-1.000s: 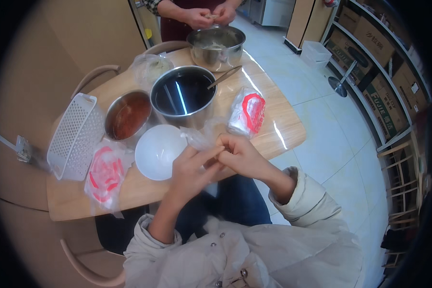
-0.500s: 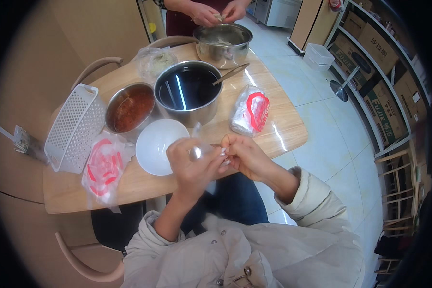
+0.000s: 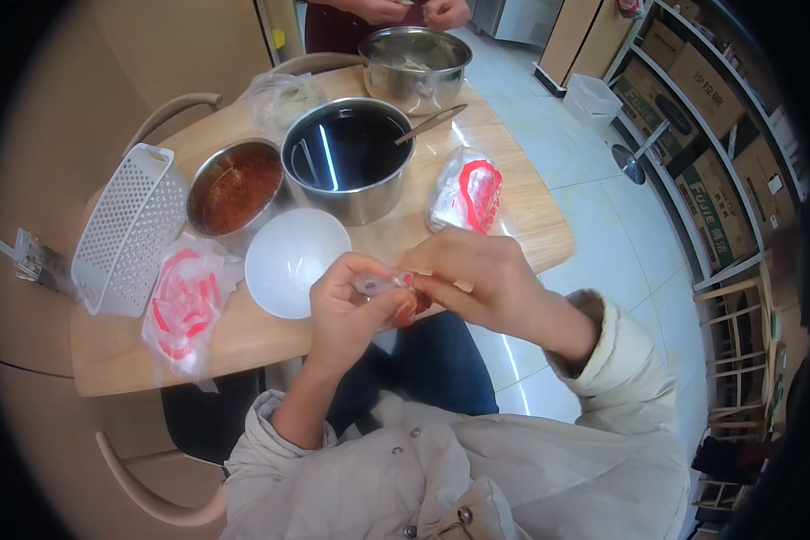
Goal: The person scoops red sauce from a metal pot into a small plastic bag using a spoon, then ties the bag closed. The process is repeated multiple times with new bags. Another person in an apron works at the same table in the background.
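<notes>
Over the near edge of the table, my two hands meet on a small clear plastic bag, mostly covered by fingers. My left hand is curled around it with thumb and fingers pinched. From the other side my right hand pinches its end, fingertips against those of the left. Just beyond my left hand stands a white bowl. A plastic-wrapped packet with red print lies beyond my right hand.
Behind the bowl stand a steel pot of dark liquid with a ladle handle and a steel pot of red sauce. At left are a white basket and a red-printed plastic bag. A co-worker's hands hover near another steel pot.
My right hand has turned over, its back now facing up, and the left has shifted slightly down and left. The co-worker's hands have moved apart and the view has tilted slightly.
</notes>
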`<state>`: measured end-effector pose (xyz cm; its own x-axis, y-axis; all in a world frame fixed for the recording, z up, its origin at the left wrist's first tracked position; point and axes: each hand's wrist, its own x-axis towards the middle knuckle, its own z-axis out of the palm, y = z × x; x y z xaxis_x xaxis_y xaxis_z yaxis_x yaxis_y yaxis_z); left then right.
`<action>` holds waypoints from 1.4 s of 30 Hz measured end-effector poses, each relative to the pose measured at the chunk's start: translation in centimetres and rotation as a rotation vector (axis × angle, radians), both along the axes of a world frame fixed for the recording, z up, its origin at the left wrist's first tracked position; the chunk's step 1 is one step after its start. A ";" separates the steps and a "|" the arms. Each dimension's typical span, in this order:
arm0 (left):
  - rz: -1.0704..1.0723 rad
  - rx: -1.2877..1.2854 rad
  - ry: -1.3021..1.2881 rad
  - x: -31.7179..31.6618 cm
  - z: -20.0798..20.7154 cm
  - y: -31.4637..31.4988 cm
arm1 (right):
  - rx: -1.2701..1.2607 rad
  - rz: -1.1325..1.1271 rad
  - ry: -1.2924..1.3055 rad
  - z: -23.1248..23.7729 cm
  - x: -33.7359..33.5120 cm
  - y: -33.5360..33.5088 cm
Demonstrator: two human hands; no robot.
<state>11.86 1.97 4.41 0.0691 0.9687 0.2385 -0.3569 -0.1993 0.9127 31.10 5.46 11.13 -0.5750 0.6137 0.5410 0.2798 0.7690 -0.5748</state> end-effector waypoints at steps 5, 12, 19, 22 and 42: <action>-0.114 -0.056 -0.113 -0.5 0.1 0.1 | 0.455 0.106 -0.339 2.1 0.0 -0.1; -0.250 -0.205 0.081 -1.2 0.6 -0.3 | 0.250 0.371 -0.458 3.9 0.8 1.1; -0.390 -0.180 0.202 -1.4 0.5 0.6 | 0.290 0.362 -0.551 4.3 0.0 0.7; -0.393 -0.098 0.161 -1.6 0.6 0.0 | 0.448 0.345 -0.622 4.9 -0.9 -0.2; -0.500 0.151 -0.090 -6.7 0.7 -4.7 | 0.820 0.441 -0.661 5.8 -6.7 -4.5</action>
<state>5.21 -2.70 5.11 0.4865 0.7771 0.3993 -0.5173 -0.1120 0.8484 24.38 0.95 16.92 -0.9742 -0.1104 0.1970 -0.0462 0.9512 0.3051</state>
